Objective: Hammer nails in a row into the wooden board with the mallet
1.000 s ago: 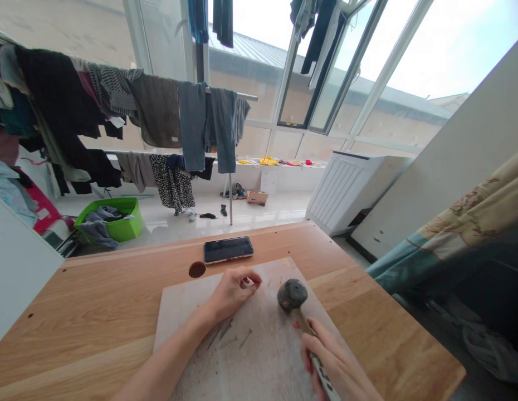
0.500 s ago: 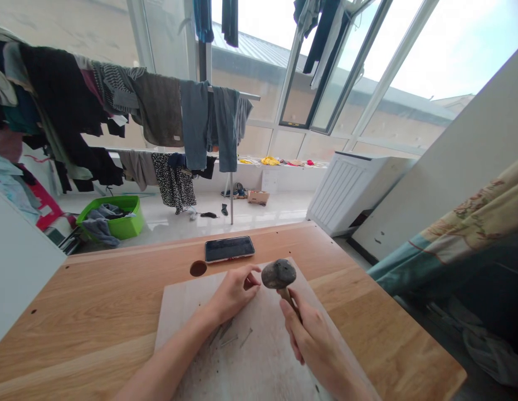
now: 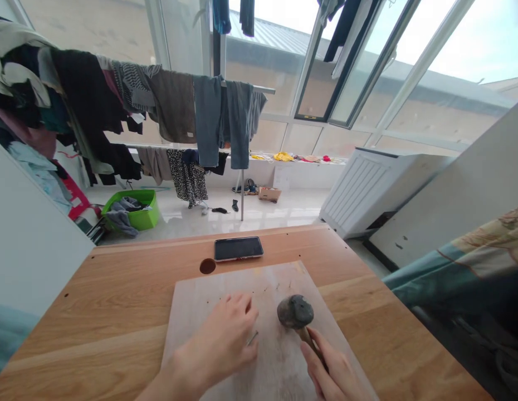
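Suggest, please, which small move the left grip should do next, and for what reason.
Probably the left grip should close securely on the nail. The nail shows right beside it, though I cannot tell whether it is already pinched. The right grip holds the mallet over the board, so the left one seems better placed for this.

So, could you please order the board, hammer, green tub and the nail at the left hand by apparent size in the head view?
Largest to smallest:
Board
Green tub
Hammer
Nail at the left hand
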